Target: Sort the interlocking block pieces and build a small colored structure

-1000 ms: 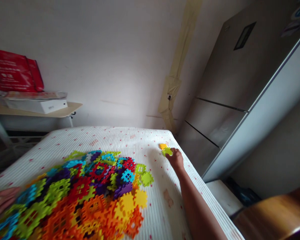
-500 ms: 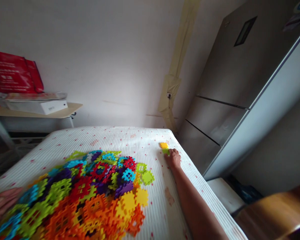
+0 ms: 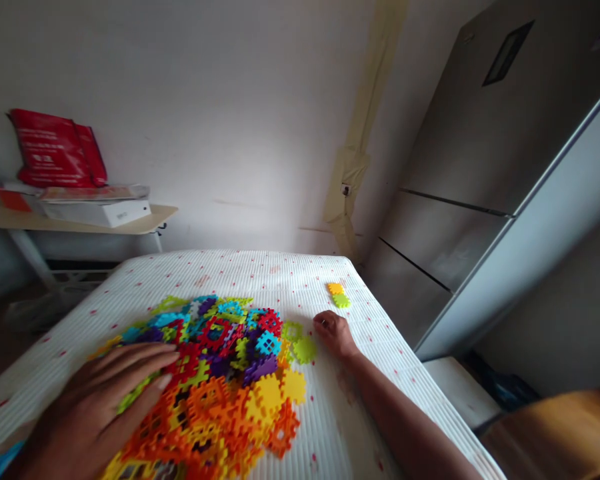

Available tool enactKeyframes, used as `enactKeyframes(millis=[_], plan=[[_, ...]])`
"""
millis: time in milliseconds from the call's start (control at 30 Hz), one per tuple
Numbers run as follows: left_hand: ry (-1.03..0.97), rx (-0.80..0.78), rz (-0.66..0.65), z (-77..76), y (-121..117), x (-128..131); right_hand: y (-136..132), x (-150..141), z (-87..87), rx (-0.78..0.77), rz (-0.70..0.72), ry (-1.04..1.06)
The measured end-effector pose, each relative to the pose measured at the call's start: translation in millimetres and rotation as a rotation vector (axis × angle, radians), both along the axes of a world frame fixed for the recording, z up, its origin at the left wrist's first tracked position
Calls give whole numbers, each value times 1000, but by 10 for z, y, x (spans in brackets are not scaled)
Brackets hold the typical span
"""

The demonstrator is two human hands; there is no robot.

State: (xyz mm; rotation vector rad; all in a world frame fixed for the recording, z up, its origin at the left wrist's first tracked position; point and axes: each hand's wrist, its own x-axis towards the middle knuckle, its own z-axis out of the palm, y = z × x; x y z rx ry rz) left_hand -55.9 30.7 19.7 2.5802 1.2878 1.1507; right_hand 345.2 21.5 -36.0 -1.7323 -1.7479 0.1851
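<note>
Currently, the left hand (image 3: 100, 400) extends over the near left part of a pile of toothed plastic tiles (image 3: 207, 397). Its fingers are straight, lie side by side and clamp nothing; contact between the palm and the pieces beneath cannot be confirmed. The pile occupies the near left and centre of a table with a striped, red-spotted cover (image 3: 250, 267). Orange and yellow pieces lie at its near side; red, purple, blue and green pieces lie farther back.

The right hand (image 3: 334, 331) is positioned over the cover, right of the pile, near a loose solid green tile (image 3: 304, 350) at the pile's right edge. Its fingers are curled inward; the view is dim, so whether they enclose a piece cannot be told.

Farther off, near the table's far right corner, a yellow tile (image 3: 335, 288) and a lime tile (image 3: 341, 301) lie flat, edge to edge, the yellow one farther. A grey refrigerator (image 3: 475, 147) stands to the right; a red bag (image 3: 57, 150) rests far left.
</note>
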Motion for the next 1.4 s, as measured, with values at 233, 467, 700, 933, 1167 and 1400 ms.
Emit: enactKeyframes(millis=[233,467,700,933,1167,1400], plan=[[228,-239,-114,81,-98,898,-243,-173,-13,-62,63,103],[369,-294,-147,-37,-139,1404,-244,-212,-36,-11,89,13],[137,-198,-4,-15,-88,1193,-263,-213,-25,-27,70,69],[-310,-402,44,-95,-262,960,-168,-173,-20,-83,-54,427],[-569,-608,66,-328,-389,939,-264,-474,270,-19,-28,573],[-653,-775,-48,-311,-389,993,-624,-1140,626,207,544,62]])
